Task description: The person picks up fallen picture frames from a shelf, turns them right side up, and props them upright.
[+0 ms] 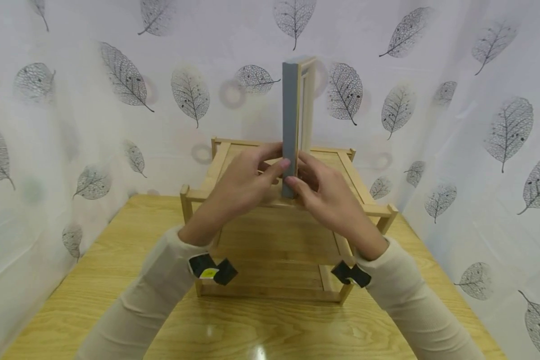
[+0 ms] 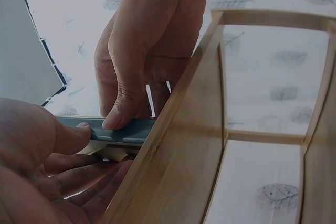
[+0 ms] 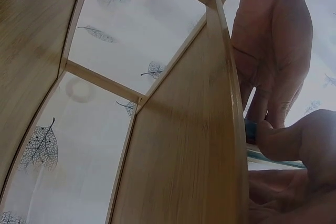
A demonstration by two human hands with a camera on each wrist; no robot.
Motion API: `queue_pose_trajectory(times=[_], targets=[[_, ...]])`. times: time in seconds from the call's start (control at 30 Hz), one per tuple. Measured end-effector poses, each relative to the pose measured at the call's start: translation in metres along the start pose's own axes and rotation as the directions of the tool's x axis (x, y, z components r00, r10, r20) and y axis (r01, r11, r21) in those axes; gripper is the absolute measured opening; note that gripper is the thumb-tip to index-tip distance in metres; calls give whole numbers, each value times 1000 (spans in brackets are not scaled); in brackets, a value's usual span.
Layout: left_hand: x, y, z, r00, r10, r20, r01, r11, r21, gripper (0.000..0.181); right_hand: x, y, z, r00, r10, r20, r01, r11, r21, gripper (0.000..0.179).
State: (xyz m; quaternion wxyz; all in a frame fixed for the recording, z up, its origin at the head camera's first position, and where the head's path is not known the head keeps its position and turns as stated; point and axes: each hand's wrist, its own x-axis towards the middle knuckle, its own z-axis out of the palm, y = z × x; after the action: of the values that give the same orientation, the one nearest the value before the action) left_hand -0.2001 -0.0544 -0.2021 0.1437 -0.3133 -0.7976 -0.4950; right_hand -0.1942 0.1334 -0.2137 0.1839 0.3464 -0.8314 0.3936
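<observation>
The grey-edged frame (image 1: 290, 110) stands upright between the hands, rising above them. The left hand (image 1: 246, 175) and right hand (image 1: 330, 192) pinch its lower part.

head view bright, glare on tabletop (image 1: 234, 330) (bottom edge); wrist views dimmer, backlit, perhaps soft.

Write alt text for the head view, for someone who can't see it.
A person's left hand and right hand hold a thin grey-edged panel upright at the top of a wooden rack. The rack stands on a wooden table, with a pale leaf-print curtain behind.
</observation>
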Motion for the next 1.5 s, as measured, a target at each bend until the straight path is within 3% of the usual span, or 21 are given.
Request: queue_pose_trajectory(times=[0.3,0.43,0.7,0.9,1.13,1.5], targets=[[-1,1,1,1000,-24,-10,24,1000,0,38,-1,0,-2,1000,0,21,0,1000,-17,40],[-2,2,2,1000,-31,-7,30,999,-39,38,0,-1,-2,1000,2,26,-1,999,-53,33],[-1,2,3,999,-36,-6,35,993,-109,38,0,0,-5,1000,6,30,-4,997,-71,41],[-1,3,4,1000,-23,4,24,994,-104,39,1,1,-7,999,13,36,-10,995,-95,27],[0,3,4,998,-66,10,66,998,-25,43,0,3,-9,998,31,59,-27,997,-70,25],[3,5,6,996,-86,33,84,995,55,48,1,6,-12,996,38,82,-35,998,-44,27]])
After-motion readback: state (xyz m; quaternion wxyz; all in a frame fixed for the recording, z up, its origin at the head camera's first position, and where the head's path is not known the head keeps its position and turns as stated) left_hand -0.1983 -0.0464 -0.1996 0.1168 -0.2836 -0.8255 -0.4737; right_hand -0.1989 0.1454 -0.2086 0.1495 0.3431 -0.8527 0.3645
